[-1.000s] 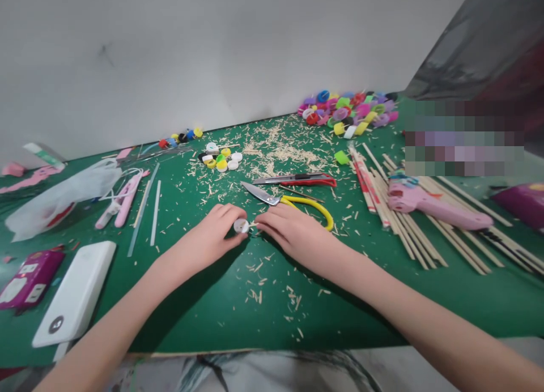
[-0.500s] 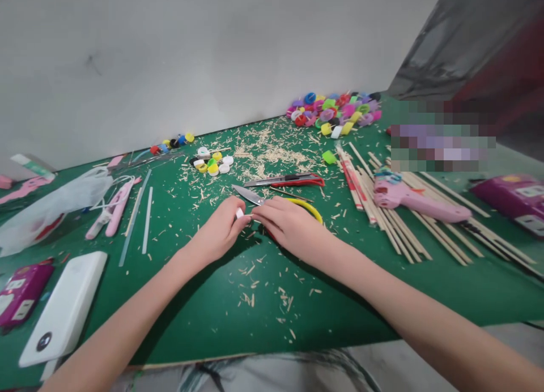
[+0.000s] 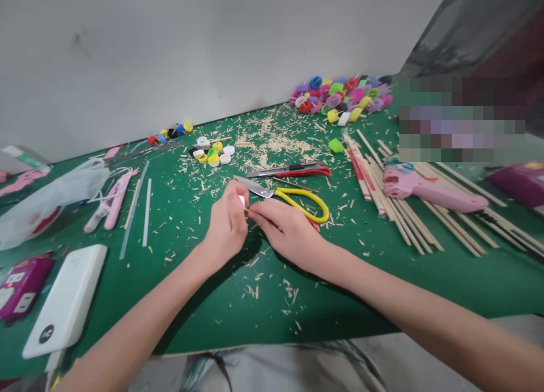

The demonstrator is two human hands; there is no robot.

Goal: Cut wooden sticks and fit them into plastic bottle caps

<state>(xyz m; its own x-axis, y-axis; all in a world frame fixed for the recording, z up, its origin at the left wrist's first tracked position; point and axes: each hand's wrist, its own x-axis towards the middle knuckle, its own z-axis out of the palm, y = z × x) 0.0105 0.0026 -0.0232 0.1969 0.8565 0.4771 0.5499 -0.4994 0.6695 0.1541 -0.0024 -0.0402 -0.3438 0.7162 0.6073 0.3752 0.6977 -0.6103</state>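
My left hand [image 3: 226, 225] is closed around a small white bottle cap [image 3: 242, 200], with only its edge showing between the fingers. Close against it, my right hand [image 3: 291, 225] pinches a short thin wooden stick [image 3: 247, 210] at the cap; whether the stick goes through the cap is hidden. Scissors with yellow handles [image 3: 323, 209] lie just beyond my right hand. Behind them rests a red and black utility knife [image 3: 293, 170]. Several white, yellow and green caps [image 3: 213, 155] are grouped a little farther off.
Wood shavings [image 3: 276, 143] litter the green table [image 3: 204, 318]. Colourful caps with sticks [image 3: 340, 100] are heaped at the back. To the right, a pink glue gun [image 3: 437, 196] lies on wooden sticks [image 3: 403, 222]. A white power bank [image 3: 70, 295] and clear plastic bag [image 3: 63, 188] are left.
My left hand has turned more upright around the cap, its fingers curling. My right hand has shifted slightly, showing more of the scissors' yellow handles. The camera view has moved a little.
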